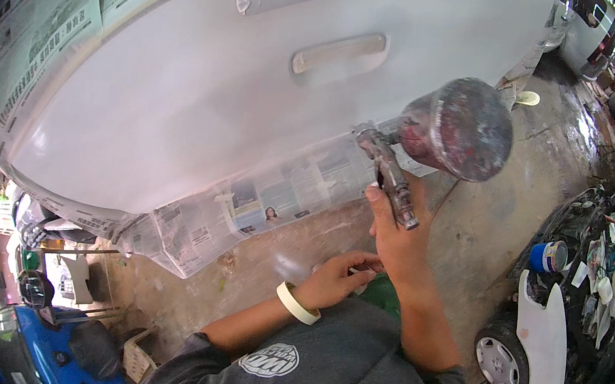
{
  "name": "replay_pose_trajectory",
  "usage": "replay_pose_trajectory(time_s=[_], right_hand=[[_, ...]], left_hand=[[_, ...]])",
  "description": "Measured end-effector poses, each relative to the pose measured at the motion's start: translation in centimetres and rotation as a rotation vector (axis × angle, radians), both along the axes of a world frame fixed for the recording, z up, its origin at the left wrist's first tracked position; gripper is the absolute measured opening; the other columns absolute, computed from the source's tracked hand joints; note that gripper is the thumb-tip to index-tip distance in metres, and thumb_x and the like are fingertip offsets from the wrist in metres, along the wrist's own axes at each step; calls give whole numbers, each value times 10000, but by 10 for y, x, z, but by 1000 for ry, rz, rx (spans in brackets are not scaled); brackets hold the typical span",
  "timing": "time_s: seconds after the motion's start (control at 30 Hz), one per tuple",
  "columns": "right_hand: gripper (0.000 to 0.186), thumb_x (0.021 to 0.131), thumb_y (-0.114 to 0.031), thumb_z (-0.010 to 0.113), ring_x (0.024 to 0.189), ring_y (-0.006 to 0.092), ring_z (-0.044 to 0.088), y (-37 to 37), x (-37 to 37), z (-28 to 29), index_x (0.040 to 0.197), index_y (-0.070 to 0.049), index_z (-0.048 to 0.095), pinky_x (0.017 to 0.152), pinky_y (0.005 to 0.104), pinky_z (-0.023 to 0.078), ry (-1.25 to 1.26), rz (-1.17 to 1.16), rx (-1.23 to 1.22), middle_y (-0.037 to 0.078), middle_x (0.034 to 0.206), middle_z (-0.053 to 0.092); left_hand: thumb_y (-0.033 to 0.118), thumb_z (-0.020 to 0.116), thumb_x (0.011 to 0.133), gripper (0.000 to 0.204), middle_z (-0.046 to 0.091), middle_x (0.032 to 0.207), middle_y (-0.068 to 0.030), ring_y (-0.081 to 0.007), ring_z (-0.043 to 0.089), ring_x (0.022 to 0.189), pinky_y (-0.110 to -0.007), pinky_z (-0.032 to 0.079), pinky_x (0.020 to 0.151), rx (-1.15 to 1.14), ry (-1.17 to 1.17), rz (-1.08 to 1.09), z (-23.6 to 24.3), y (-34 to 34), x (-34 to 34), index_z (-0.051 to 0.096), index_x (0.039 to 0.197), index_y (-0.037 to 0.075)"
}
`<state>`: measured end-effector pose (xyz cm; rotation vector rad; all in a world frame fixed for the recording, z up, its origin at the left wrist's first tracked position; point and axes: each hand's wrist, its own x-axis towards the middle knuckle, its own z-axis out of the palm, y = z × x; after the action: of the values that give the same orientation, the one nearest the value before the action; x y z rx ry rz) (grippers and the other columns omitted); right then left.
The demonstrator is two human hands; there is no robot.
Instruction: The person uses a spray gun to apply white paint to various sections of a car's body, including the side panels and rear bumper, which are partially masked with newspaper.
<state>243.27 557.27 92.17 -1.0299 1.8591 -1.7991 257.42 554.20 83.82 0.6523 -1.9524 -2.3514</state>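
My right hand is wrapped round the grip of a stained spray gun. A round paint cup, caked with dark red and grey paint, sits on the gun. The nozzle points at a whitish car door panel, apart from its surface. A recessed door handle shows in that panel. Close to my waist, my left hand has its fingers curled in; what they hold, if anything, is hidden. A cream ring circles my left wrist.
Newspaper masking borders the panel below, with more newspaper at upper left. A blue vehicle stands at lower left. At right are a white fender, a wheel, a blue can and piled scraps.
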Motion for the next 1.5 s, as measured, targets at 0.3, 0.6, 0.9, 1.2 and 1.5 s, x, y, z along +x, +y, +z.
replay_pose_trajectory(time_s=[0.3,0.6,0.9,1.2,1.5], right_hand=[[370,928,-197,682,737,204,622,-13,-22,-29,1188,3,512,658,318,500,133,-264,5,126,899,635],[390,921,-218,696,684,170,625,-3,-17,-21,1188,4,520,583,321,501,183,-46,-44,106,846,642],[284,920,-207,700,590,67,526,4,-20,18,1097,-34,562,517,253,441,23,65,-94,29,773,587],[259,939,-140,653,551,66,510,49,-30,11,1155,-29,565,484,232,441,-112,-335,-14,36,927,652],[292,957,-177,637,559,60,530,129,-15,-68,1210,-37,598,484,236,446,-442,-202,11,26,1063,691]], left_hand=[[181,569,973,346,649,1180,-111,-193,614,1086,-331,475,921,-177,40,-10,10,-4,7,593,1287,37],[173,564,980,333,652,1160,-114,-202,616,1084,-334,484,899,-222,6,-60,-2,0,11,592,1292,59],[186,564,981,353,660,1165,-108,-201,620,1048,-329,489,893,-261,21,-93,4,1,9,584,1311,62],[203,573,987,311,658,1106,-106,-176,628,966,-324,503,870,-260,-26,-257,-30,7,6,603,1249,39],[222,576,989,267,641,1039,-25,-135,591,939,-312,496,847,98,61,-212,-53,51,-45,583,1191,49]])
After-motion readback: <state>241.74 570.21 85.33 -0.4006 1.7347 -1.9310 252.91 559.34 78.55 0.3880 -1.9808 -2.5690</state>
